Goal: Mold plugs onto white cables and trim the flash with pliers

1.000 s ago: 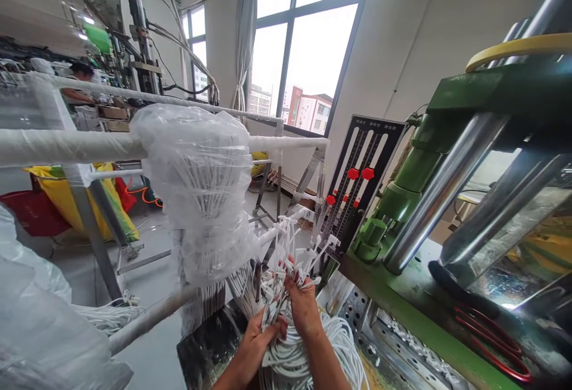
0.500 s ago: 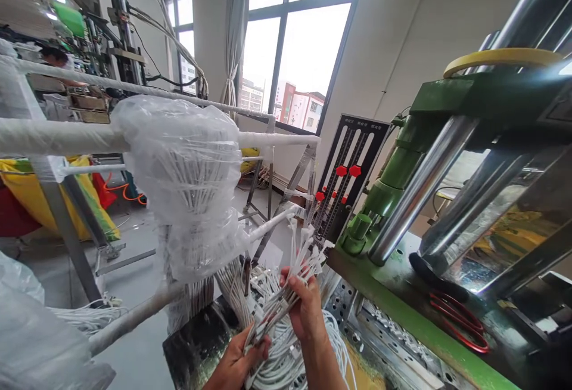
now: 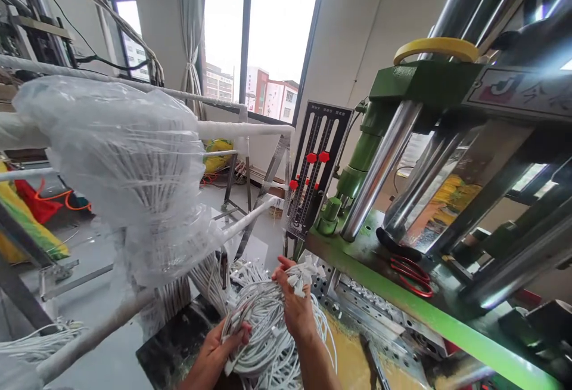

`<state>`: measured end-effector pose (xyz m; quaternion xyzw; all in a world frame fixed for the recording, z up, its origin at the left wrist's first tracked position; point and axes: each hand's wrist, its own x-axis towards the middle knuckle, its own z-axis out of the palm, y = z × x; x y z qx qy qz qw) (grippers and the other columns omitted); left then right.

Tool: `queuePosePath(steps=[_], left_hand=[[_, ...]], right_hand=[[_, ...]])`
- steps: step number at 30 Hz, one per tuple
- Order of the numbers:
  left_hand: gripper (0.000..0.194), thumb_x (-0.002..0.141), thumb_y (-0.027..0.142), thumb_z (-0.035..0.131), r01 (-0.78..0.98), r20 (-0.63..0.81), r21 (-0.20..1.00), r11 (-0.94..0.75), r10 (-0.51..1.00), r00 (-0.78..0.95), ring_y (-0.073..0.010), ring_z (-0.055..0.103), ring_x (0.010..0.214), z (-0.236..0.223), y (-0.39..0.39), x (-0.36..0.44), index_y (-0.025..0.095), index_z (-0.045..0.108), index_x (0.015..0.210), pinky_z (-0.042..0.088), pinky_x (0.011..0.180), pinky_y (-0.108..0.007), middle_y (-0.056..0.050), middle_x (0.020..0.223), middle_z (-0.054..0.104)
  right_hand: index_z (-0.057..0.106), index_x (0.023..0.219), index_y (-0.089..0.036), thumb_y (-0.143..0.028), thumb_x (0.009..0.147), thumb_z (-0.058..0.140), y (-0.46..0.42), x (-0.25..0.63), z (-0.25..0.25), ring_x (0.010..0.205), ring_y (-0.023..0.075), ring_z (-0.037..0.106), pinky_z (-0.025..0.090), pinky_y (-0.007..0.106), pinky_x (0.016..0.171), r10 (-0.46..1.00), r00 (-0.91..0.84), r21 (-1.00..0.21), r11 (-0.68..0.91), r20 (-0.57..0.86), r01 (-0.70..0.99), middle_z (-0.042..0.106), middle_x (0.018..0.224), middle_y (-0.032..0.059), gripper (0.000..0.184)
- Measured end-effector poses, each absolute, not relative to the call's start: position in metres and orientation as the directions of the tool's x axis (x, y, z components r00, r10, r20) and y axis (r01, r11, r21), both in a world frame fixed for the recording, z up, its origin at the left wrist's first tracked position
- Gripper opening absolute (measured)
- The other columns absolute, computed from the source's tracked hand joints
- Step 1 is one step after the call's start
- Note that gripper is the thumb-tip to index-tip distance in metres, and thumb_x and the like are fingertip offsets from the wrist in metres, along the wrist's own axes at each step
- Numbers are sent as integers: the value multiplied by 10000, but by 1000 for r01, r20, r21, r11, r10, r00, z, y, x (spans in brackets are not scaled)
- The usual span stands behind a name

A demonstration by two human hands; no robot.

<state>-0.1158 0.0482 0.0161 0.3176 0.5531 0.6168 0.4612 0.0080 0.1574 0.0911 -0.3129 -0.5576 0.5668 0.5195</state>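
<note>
A bundle of thin white cables (image 3: 255,303) curves between my two hands, over a larger heap of loose cable coils (image 3: 272,357). My left hand (image 3: 217,347) is closed round the near left end, thumb on top. Up and to the right, my right hand (image 3: 295,311) grips the other end of the bundle, its upper fingers partly stretched out. Small white plug connectors (image 3: 307,272) stick out above that hand. Part of its grip is hidden behind the plugs and cables.
To the right stands a green press (image 3: 353,169) with steel columns; red-handled scissors (image 3: 411,275) lie on its bed. At left, plastic-wrapped cables (image 3: 147,169) hang on a wrapped rack (image 3: 245,129). A black gauge panel (image 3: 318,163) with red knobs stands ahead.
The view has swung to the right. The cable bundle, straighter before, now bows in an arc between my hands, and the plugs have tipped over toward the right hand.
</note>
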Motion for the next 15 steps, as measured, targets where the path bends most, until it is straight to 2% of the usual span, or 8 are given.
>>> queuePosePath(steps=[9,12,15], left_hand=[[414,665,590,741,-207,-84,978,4,923,-376,-286,587,893,13,51,-116,181,702,714,427,892,-359,-55,710,646],[413,689,592,719,-191,-69,982,-6,922,-380,-292,587,898,11,51,-117,180,702,705,421,892,-367,-57,714,646],[411,702,581,710,-184,-61,983,-12,920,-388,-293,584,907,7,52,-117,177,673,636,422,874,-365,-65,749,658]], right_hand=[[673,1115,-231,-411,827,623,165,-1,79,832,179,561,476,339,808,887,-271,-926,338,373,-167,632,924,42,343],[661,1137,-237,-363,861,556,167,-2,72,879,188,581,478,343,840,836,-331,-899,404,437,-165,651,920,46,321],[657,1148,-242,-317,830,568,167,-2,72,924,202,593,481,352,878,799,-360,-876,449,481,-175,661,915,47,339]])
